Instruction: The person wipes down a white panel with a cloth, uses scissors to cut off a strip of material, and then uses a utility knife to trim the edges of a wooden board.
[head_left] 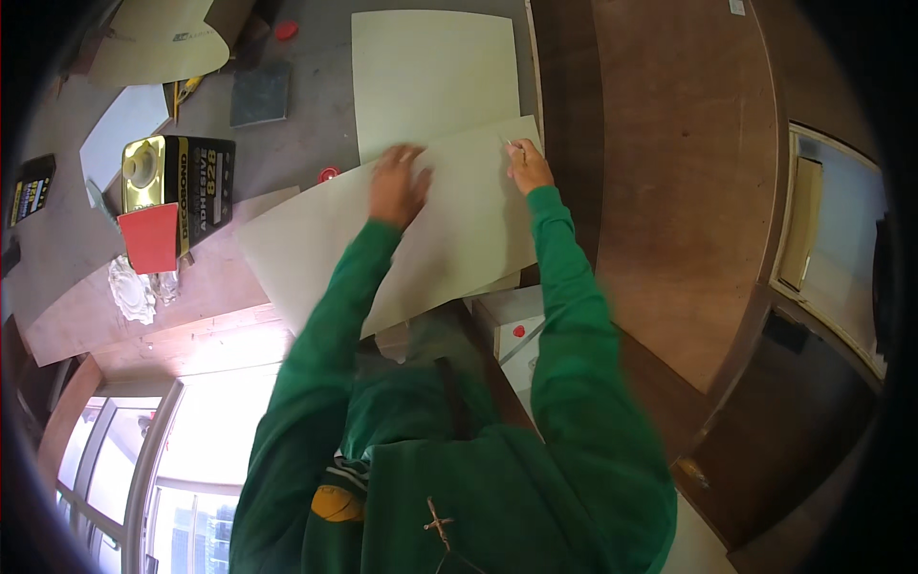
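Note:
A large cream sheet [459, 230] lies slanted across the worktop, overlapping a second cream sheet [435, 72] beyond it. Over the left part of the near sheet is my left hand [400, 185], somewhat blurred, with thumb and fingers apart and nothing visible in it. At the sheet's far right corner my right hand [529, 167] is closed in a pinch. A thin, pale, pointed tool [506, 141] sticks out from its fingertips; its kind is too small to make out.
At left stands an adhesive can [206, 191] with a red card [150, 239] against it. Crumpled white wrap [132, 289] lies near it. Farther back are a dark square block [260, 94], a yellow cutter [188, 88] and a red cap [286, 31]. A wooden panel [679, 172] is at right.

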The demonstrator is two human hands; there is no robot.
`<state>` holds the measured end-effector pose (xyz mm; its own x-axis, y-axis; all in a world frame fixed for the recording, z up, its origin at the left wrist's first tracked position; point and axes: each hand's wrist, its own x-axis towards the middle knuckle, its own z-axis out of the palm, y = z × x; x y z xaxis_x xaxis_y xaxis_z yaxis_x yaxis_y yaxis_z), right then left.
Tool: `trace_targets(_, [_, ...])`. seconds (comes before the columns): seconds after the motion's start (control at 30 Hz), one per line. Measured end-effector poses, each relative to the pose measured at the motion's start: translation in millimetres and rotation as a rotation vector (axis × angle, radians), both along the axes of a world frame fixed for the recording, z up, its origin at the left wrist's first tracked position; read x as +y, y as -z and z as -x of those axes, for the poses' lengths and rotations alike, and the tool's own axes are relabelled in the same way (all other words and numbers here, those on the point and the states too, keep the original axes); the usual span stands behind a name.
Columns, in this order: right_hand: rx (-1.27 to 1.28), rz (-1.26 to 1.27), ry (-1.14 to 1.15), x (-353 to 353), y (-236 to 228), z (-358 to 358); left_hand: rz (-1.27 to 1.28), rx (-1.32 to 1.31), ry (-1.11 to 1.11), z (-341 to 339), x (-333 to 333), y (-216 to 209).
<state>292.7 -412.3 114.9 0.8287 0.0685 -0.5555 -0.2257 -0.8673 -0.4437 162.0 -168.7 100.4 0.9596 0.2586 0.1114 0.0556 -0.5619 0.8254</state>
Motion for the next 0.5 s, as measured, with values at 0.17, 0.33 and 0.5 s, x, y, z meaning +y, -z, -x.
trace_targets(0.17, [-0.099,0.04,-0.044,-0.6,28.5,6.0,-0.218,0.303,0.23,-118.1,-39.9,33.2])
trace_targets(0.33, [-0.016,0.176,-0.124,3.0,20.8,9.1,-0.196,0.523,0.26,-131.5,-61.6,45.6])
trace_targets(0.5, [0.056,0.276,-0.184,7.5,3.1,7.6,-0.109,0.646,0.233,-141.6,-72.9,40.8])
